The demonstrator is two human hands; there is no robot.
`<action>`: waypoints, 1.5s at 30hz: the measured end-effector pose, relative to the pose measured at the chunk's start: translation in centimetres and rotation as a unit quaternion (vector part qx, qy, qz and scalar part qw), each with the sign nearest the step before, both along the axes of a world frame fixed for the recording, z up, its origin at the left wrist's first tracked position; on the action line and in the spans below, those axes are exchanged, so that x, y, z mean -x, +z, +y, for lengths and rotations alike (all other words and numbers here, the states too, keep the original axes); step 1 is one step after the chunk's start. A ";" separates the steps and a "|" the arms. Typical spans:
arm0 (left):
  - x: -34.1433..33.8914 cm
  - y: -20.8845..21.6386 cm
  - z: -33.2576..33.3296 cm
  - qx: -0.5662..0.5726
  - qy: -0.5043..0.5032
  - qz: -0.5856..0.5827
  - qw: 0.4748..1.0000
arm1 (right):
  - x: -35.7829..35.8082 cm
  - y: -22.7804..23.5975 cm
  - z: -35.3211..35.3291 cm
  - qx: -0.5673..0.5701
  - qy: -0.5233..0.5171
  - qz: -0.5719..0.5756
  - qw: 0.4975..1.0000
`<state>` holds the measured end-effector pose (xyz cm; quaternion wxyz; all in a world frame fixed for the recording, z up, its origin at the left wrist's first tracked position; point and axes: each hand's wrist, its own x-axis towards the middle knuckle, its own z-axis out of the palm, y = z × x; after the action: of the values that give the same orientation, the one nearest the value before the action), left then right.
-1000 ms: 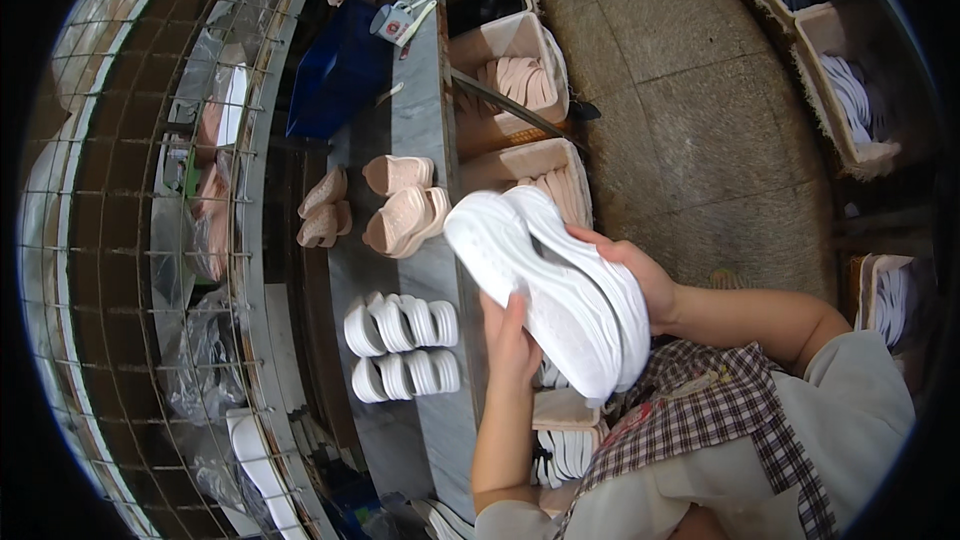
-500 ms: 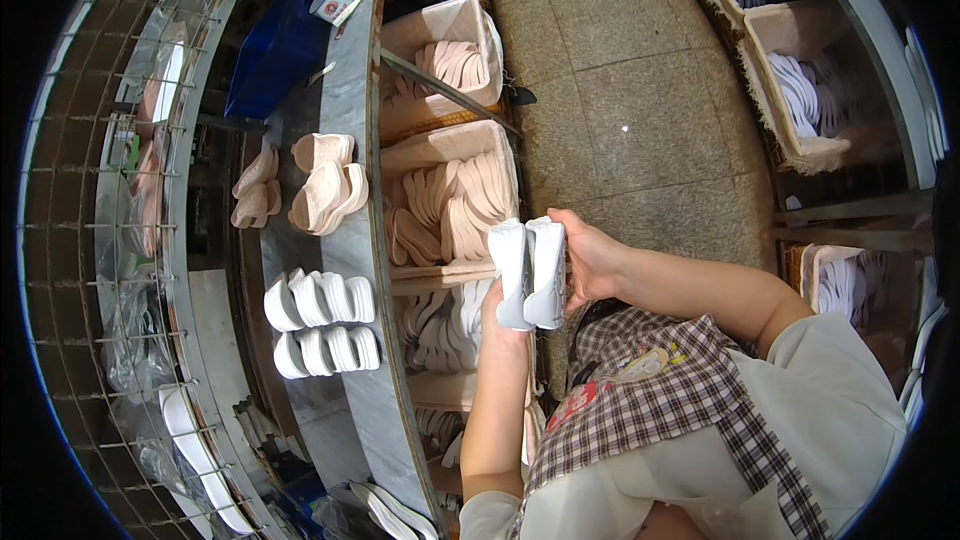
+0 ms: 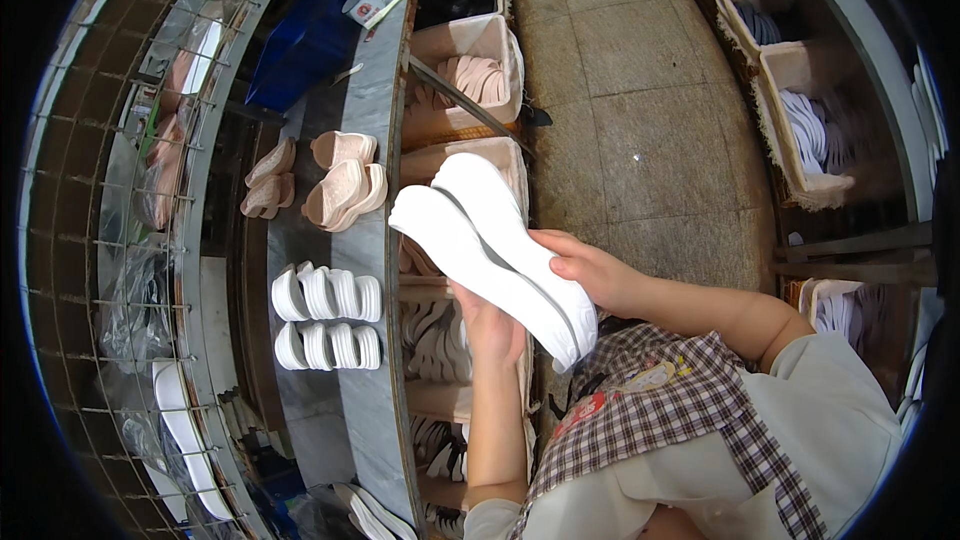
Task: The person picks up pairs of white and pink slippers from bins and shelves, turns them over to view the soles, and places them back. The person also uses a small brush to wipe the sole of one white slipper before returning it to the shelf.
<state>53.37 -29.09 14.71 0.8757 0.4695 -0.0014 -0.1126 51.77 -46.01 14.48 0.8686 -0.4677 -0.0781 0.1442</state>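
Between my two hands is a pair of white shoe soles (image 3: 500, 250), side by side and tilted, with their long flat faces showing. My left hand (image 3: 490, 325) grips them from below and the left, its fingers partly hidden behind them. Around their right edge my right hand (image 3: 585, 268) is closed, thumb on the near face. To the left, on the grey marble-patterned bench, stand two rows of white soles (image 3: 328, 320) set on edge. Farther along the bench lie several pinkish-beige soles (image 3: 347, 183).
Lined baskets (image 3: 470, 35) with pink and white soles sit under the bench (image 3: 350, 420). A blue bin (image 3: 303, 40) and a mug (image 3: 362, 7) stand at its far end. Wire mesh (image 3: 100, 270) runs along the left. More baskets (image 3: 800, 110) line the right of the tiled floor (image 3: 640, 90).
The pair of soles has turned from edge-on to showing its broad white faces, now leaning toward the upper left. My hands have shifted slightly lower, and the view has moved a little.
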 end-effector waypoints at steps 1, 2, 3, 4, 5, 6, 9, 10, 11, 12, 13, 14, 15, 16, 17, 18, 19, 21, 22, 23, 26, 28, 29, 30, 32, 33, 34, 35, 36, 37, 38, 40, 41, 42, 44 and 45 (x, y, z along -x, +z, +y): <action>0.0 0.0 0.1 -0.009 0.007 0.004 1.000 | 0.0 0.0 -0.1 0.005 0.002 -0.017 1.000; 0.0 0.0 0.2 -0.011 0.010 0.001 1.000 | 0.1 0.1 -0.2 0.012 0.006 -0.025 1.000; -0.1 -0.1 0.4 -0.007 0.009 -0.011 1.000 | 0.1 0.2 -0.3 0.020 0.003 -0.046 0.999; -0.1 -0.1 0.5 -0.012 0.005 -0.014 1.000 | 0.3 0.3 -0.4 0.029 0.003 -0.059 0.998; -0.2 -0.1 0.5 -0.016 0.013 0.001 1.000 | 0.3 0.4 -0.3 0.033 0.005 -0.067 0.997; -0.3 -0.1 0.6 -0.020 0.015 0.005 1.000 | 0.5 0.6 -0.5 0.047 -0.001 -0.090 0.995; -0.3 0.2 0.5 -0.021 0.013 -0.014 1.000 | 0.7 0.9 -0.7 0.090 -0.001 -0.094 0.991; -0.2 0.4 0.4 -0.022 0.020 -0.021 0.999 | 0.7 1.0 -0.7 0.079 -0.002 -0.078 0.994; -0.2 0.5 0.3 -0.022 0.027 -0.029 0.999 | 0.7 1.1 -0.9 0.106 -0.008 -0.116 0.988; 0.0 0.6 0.2 -0.060 0.046 -0.064 0.995 | 0.7 1.3 -1.1 0.142 -0.006 -0.135 0.981; 0.2 0.6 0.2 -0.098 0.065 -0.099 0.988 | 0.7 1.4 -1.3 0.182 -0.001 -0.145 0.973; 0.3 0.6 0.2 -0.119 0.074 -0.155 0.978 | 0.6 1.5 -1.5 0.198 -0.004 -0.173 0.965; 0.4 0.6 0.4 -0.181 0.091 -0.157 0.967 | 0.5 1.6 -1.8 0.218 -0.003 -0.191 0.957; 0.4 0.5 0.7 -0.226 0.098 -0.179 0.953 | 0.4 1.7 -2.0 0.236 -0.006 -0.218 0.947; 0.5 0.5 1.0 -0.269 0.104 -0.200 0.936 | 0.2 1.8 -2.3 0.242 0.011 -0.215 0.946; 0.6 0.4 1.4 -0.264 0.092 -0.214 0.936 | 0.1 1.8 -2.5 0.246 0.026 -0.221 0.943; 0.7 0.3 1.8 -0.282 0.076 -0.206 0.934 | 0.0 1.8 -2.7 0.251 0.041 -0.227 0.940; 0.8 0.2 2.5 -0.319 0.044 -0.189 0.927 | 0.0 1.7 -2.8 0.258 0.024 -0.253 0.932; 1.1 0.1 2.7 -0.332 0.062 -0.208 0.918 | 0.0 1.6 -2.8 0.268 0.018 -0.262 0.927; 1.1 0.1 2.9 -0.318 0.058 -0.194 0.926 | 0.0 1.5 -2.8 0.283 0.018 -0.263 0.922; 1.5 0.0 3.1 -0.314 0.043 -0.185 0.930 | 0.0 1.4 -2.8 0.286 0.026 -0.252 0.924; 1.6 0.0 3.2 -0.313 0.033 -0.191 0.930 | 0.1 1.4 -2.8 0.271 0.019 -0.260 0.927; 1.7 0.0 3.2 -0.305 0.031 -0.182 0.934 | 0.1 1.4 -2.7 0.267 0.020 -0.257 0.928; 1.7 -0.1 3.2 -0.296 0.034 -0.182 0.937 | 0.1 1.4 -2.8 0.264 0.020 -0.255 0.930; 1.7 -0.1 3.2 -0.279 0.031 -0.192 0.940 | 0.2 1.3 -2.8 0.261 0.027 -0.240 0.935; 1.7 -0.2 3.2 -0.274 0.032 -0.185 0.943 | 0.2 1.2 -2.8 0.257 0.027 -0.241 0.936; 1.7 -0.2 3.2 -0.273 0.033 -0.185 0.944 | 0.2 1.1 -2.8 0.252 0.028 -0.241 0.937; 1.7 -0.3 3.2 -0.271 0.034 -0.185 0.944 | 0.1 0.9 -2.8 0.248 0.029 -0.240 0.938; 1.7 -0.4 3.2 -0.279 0.037 -0.186 0.941 | 0.1 0.8 -2.8 0.269 0.027 -0.251 0.929; 1.8 -0.5 3.3 -0.287 0.039 -0.188 0.938 | 0.0 0.6 -2.9 0.291 0.025 -0.262 0.920; 1.8 -0.6 3.4 -0.299 0.043 -0.198 0.933 | -0.1 0.3 -2.9 0.324 0.030 -0.262 0.908; 1.7 -1.0 3.6 -0.286 0.043 -0.185 0.939 | -0.3 -0.1 -3.0 0.316 0.025 -0.278 0.907; 1.7 -1.2 3.8 -0.283 0.046 -0.182 0.941 | -0.3 -0.2 -3.0 0.318 0.029 -0.280 0.905; 1.6 -1.4 3.9 -0.296 0.048 -0.190 0.935 | -0.3 -0.3 -3.0 0.312 0.023 -0.279 0.908; 1.2 -1.9 3.9 -0.321 0.060 -0.219 0.920 | -0.3 -0.2 -2.8 0.308 0.021 -0.265 0.914; 0.9 -2.0 3.7 -0.312 0.058 -0.180 0.931 | -0.5 -0.2 -2.8 0.311 0.013 -0.282 0.908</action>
<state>52.44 -25.37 12.67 0.6750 0.7308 -0.0970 0.0300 52.24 -48.80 14.31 0.6191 -0.7340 -0.2771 0.0351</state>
